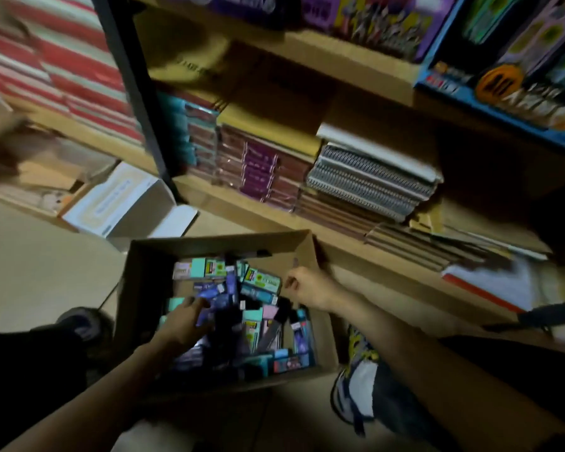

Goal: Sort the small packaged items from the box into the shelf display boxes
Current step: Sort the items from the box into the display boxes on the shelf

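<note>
An open cardboard box (137, 288) sits on the floor between my feet, filled with several small packaged items (258, 282) in teal, purple, pink and black. My left hand (183, 321) reaches into the left side of the pile, its fingers spread over a purple pack. My right hand (307, 285) hovers at the box's right wall with its fingers loosely curled; nothing shows in it. A white display box (124, 203) stands open on the floor at the foot of the shelf, up and left of the cardboard box.
A wooden shelf unit (242, 207) rises behind the box, holding stacked notebooks (261, 171), spiral pads (369, 181) and toy packs (516, 53). A black post (137, 93) divides the shelves. My shoes (356, 386) flank the box. The frame is motion-blurred.
</note>
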Demonstrator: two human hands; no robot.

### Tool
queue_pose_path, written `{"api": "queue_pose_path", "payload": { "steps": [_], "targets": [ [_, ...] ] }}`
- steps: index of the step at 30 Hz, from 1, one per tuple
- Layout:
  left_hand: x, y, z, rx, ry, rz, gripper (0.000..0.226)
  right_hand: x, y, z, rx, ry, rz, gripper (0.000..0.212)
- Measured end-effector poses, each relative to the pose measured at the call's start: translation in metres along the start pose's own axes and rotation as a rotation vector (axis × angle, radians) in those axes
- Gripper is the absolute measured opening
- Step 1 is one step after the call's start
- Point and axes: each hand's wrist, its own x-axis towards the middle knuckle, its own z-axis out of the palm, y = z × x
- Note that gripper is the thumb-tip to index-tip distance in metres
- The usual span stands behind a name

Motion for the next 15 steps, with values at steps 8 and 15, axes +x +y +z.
{"api": "queue_pose_path", "payload": {
  "steps": [8, 15],
  "targets": [
    [0.009, -0.043, 0.048, 0.119, 0.068, -0.236, 0.073, 0.05, 0.034, 0.094, 0.071, 0.033, 0.164, 0.057],
    [0.015, -0.039, 0.063, -0.039, 0.088, -0.051, 0.072, 0.093, 0.043, 0.091, 0.067, 0.049, 0.105, 0.09]
  ]
}}
